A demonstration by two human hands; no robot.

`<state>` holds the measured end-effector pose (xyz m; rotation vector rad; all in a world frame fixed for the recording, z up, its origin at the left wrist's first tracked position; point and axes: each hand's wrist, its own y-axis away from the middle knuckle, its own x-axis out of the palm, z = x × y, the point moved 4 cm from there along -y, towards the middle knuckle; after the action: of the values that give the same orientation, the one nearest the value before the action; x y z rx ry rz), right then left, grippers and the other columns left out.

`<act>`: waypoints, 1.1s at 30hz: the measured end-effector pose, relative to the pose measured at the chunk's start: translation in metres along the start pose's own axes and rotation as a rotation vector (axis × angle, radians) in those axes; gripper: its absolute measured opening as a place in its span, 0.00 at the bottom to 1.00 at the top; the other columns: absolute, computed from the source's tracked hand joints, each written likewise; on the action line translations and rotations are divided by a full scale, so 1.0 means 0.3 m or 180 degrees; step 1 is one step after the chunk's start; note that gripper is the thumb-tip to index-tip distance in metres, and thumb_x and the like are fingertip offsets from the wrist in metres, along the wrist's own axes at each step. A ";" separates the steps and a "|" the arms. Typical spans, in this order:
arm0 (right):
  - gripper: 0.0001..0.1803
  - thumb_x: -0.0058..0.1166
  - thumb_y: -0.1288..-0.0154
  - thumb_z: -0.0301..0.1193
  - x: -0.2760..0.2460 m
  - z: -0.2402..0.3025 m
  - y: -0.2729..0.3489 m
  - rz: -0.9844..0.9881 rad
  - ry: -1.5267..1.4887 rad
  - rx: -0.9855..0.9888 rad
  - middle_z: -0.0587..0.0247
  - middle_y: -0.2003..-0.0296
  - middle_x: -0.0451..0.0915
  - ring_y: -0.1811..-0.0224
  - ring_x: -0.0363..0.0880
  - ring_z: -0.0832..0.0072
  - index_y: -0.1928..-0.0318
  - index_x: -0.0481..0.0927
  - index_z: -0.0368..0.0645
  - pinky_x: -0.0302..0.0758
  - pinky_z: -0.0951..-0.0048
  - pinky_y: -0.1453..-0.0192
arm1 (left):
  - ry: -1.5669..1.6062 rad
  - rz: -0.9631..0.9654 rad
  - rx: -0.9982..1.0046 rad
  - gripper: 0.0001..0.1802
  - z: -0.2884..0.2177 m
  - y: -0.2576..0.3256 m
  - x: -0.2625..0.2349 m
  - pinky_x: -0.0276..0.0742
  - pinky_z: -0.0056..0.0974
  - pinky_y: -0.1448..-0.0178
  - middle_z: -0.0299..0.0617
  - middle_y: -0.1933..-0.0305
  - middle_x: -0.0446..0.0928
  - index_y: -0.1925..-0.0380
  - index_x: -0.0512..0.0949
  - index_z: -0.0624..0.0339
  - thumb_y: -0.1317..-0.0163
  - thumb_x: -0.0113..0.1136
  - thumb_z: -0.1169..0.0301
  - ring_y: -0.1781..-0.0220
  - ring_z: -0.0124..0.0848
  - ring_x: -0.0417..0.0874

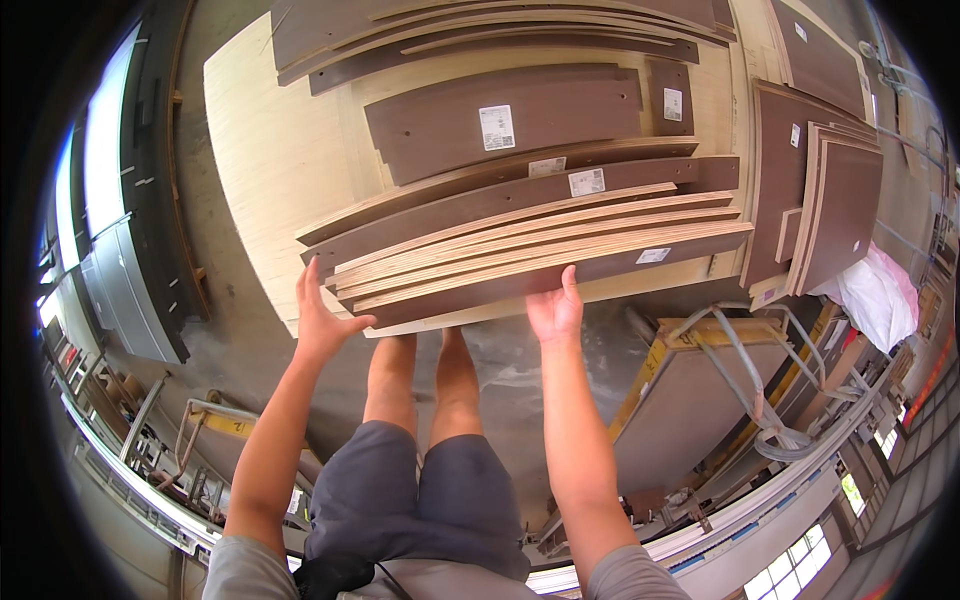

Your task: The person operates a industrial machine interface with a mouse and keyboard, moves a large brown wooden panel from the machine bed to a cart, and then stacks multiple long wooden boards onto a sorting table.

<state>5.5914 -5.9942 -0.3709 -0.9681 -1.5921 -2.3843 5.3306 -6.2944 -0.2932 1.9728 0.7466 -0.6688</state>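
A stack of long brown-faced plywood strips lies at the near edge of a pale plywood sheet, layered edges showing. My left hand is spread around the stack's left end, fingers pointing away and thumb out to the right by the front strip. My right hand is against the front strip's near face, right of the middle, thumb up; its other fingers are mostly hidden at the lower edge. A white label is on the front strip. Right behind the stack lies another labelled brown strip.
A wide brown panel and more strips lie farther back on the sheet. Brown panels are stacked at the right, beside a white plastic bag. A metal-railed cart stands at the lower right, and dark panels at the left.
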 end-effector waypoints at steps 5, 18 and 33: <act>0.37 0.67 0.32 0.47 0.001 -0.032 -0.011 0.0156 0.0010 0.0032 0.66 0.34 0.77 0.31 0.72 0.64 0.29 0.71 0.44 0.67 0.59 0.24 | -0.0301 0.0677 0.0811 0.72 -0.307 -0.121 -0.016 0.59 0.53 0.18 0.57 0.19 0.57 0.22 0.54 0.64 0.64 0.86 0.48 0.18 0.55 0.57; 0.39 0.68 0.33 0.47 0.000 -0.046 0.003 0.0225 -0.0336 0.0063 0.64 0.32 0.75 0.29 0.70 0.62 0.28 0.70 0.45 0.65 0.57 0.22 | -0.1099 0.1762 0.0923 0.58 -0.445 -0.192 0.139 0.68 0.48 0.24 0.56 0.30 0.69 0.26 0.66 0.63 0.50 0.73 0.39 0.27 0.52 0.70; 0.42 0.58 0.29 0.55 0.043 -0.049 0.007 0.0394 -0.0304 -0.0139 0.64 0.24 0.63 0.21 0.58 0.63 0.23 0.61 0.49 0.55 0.56 0.17 | -0.0372 0.1251 0.2244 0.56 -0.904 -0.259 0.501 0.62 0.48 0.21 0.55 0.29 0.67 0.26 0.63 0.70 0.46 0.70 0.44 0.26 0.51 0.65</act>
<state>5.5755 -6.0046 -0.3656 -1.1692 -1.4686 -2.3312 5.4188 -5.9881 -0.3185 2.5836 0.0180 -0.8667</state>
